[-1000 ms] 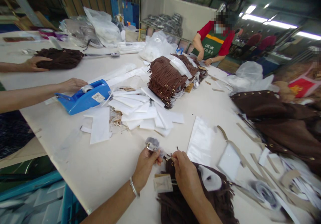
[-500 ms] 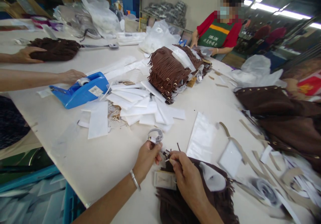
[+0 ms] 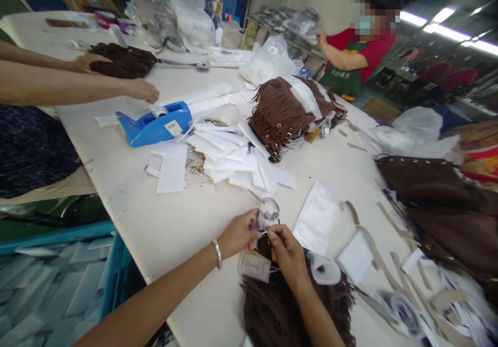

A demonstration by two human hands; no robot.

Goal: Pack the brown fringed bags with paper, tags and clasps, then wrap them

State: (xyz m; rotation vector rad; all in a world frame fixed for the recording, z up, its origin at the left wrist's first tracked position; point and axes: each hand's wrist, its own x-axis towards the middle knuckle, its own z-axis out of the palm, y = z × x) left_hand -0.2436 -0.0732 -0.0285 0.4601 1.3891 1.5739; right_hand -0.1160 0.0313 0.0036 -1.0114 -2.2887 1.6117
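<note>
A brown fringed bag [image 3: 264, 316] lies on the table in front of me, partly under my right forearm. My left hand [image 3: 239, 235], with a silver bangle at the wrist, pinches the base of a clear-plastic-wrapped loop [image 3: 269, 211]. Close beside it, my right hand [image 3: 288, 251] is closed on a thin white string [image 3: 263, 232] at the bag's top edge. The fingertips of both hands nearly meet there. A tag in a clear sleeve [image 3: 254, 266] hangs over the bag below them. A white foam roll [image 3: 324, 270] rests to the right of my right hand.
A blue tape dispenser [image 3: 155, 125] and a pile of white foam sheets [image 3: 229, 155] lie ahead. Beyond is a stack of brown fringed bags [image 3: 280, 111]. Co-workers' arms [image 3: 78, 80] reach in at left. A teal crate [image 3: 111, 279] stands below the table edge; strips [image 3: 397, 285] lie right.
My hands have come together at the loop and string. The co-worker's hand at left has lifted off the tape dispenser. The person in the apron has turned and raised a plastic-wrapped bundle.
</note>
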